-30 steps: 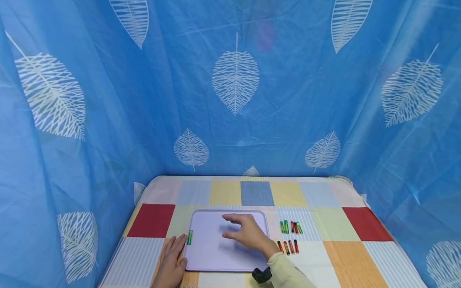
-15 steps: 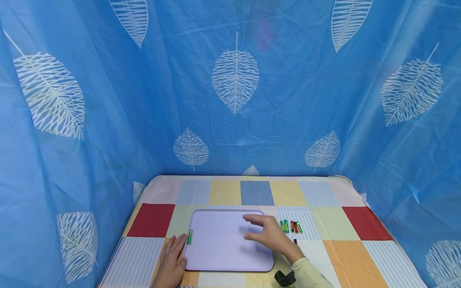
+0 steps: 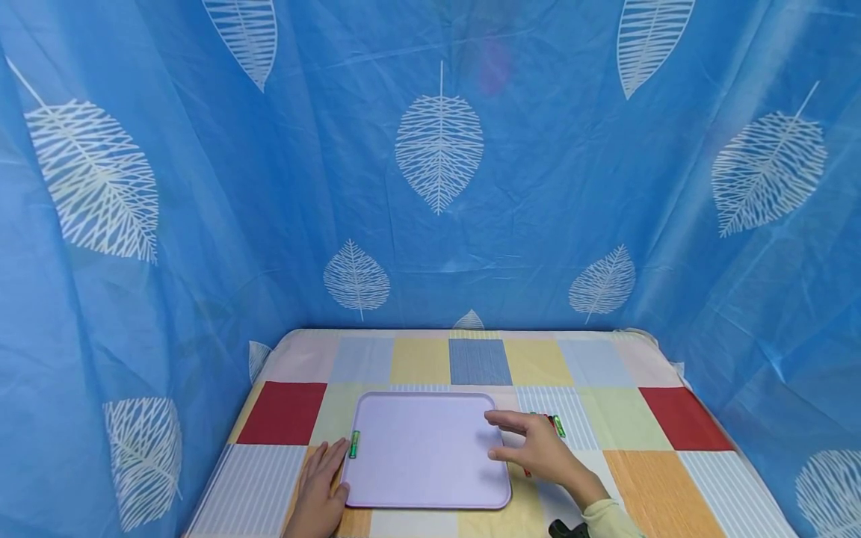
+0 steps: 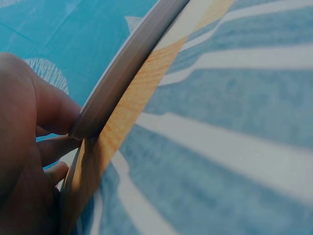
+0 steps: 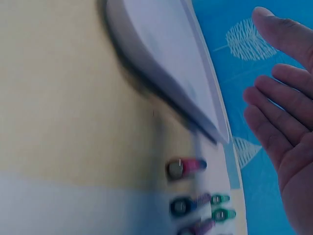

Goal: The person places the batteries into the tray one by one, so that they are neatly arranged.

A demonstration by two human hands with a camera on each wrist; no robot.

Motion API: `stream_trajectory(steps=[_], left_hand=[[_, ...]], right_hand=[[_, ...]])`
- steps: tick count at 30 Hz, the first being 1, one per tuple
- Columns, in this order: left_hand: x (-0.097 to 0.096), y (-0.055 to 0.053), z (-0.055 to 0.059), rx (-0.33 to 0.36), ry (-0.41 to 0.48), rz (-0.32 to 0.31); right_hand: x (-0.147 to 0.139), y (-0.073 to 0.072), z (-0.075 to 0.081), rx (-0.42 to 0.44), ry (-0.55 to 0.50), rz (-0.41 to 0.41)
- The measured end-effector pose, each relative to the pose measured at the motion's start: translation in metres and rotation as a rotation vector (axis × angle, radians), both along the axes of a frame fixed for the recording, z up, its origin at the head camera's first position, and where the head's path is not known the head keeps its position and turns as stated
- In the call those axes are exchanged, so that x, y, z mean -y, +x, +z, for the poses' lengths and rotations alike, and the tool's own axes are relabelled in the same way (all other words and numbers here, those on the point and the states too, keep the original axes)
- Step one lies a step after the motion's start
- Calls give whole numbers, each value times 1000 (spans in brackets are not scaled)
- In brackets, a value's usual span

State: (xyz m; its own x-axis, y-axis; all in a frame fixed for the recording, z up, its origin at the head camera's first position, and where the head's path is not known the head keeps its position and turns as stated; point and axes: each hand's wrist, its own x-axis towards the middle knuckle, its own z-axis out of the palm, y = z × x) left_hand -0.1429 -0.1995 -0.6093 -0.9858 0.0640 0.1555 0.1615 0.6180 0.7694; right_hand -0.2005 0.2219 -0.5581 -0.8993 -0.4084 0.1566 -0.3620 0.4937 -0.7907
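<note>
A pale lilac tray (image 3: pixel 424 456) lies on the table. One green battery (image 3: pixel 354 444) lies lengthwise along the inside of its left rim. My left hand (image 3: pixel 319 486) rests against the tray's left side, fingers extended; in the left wrist view its thumb (image 4: pixel 56 110) touches the tray's corner. Over the tray's right rim hovers my right hand (image 3: pixel 541 452), thumb and fingers apart with nothing between them. Beyond it are green and red batteries (image 3: pixel 559 427), mostly hidden by the hand. The right wrist view shows a red battery (image 5: pixel 188 166) near the tray's edge and several others below.
A patchwork cloth (image 3: pixel 659 493) covers the table. Blue curtains (image 3: pixel 525 187) with white leaf prints close in the back and both sides. A black strap piece (image 3: pixel 568 529) sits at the right wrist, by a pale sleeve (image 3: pixel 608 517).
My right hand has moved right from over the tray's middle to its right rim, now covering most of the loose batteries. The left hand and the battery in the tray have stayed put.
</note>
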Motion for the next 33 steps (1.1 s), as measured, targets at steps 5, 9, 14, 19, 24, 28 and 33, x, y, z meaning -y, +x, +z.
stream_trajectory(steps=[5,9,14,19,24,28,33], left_hand=[[0,0,0,13,6,-1],[0,0,0,3,0,-4],[1,0,-1,-10,3,-6],[0,-1,1,25,14,-3],[1,-1,4,57,5,1],[1,-2,5,63,2,2],[0,-1,6,83,3,0]], right_hand=[[-17,6,-1,24,-6,-5],[-30,12,-1,23,0,-4],[-45,20,2,41,14,-34],[-61,24,5,66,22,-63],[-77,29,4,93,40,-97],[-88,32,1,116,64,-137],[-98,34,-2,137,75,-174]])
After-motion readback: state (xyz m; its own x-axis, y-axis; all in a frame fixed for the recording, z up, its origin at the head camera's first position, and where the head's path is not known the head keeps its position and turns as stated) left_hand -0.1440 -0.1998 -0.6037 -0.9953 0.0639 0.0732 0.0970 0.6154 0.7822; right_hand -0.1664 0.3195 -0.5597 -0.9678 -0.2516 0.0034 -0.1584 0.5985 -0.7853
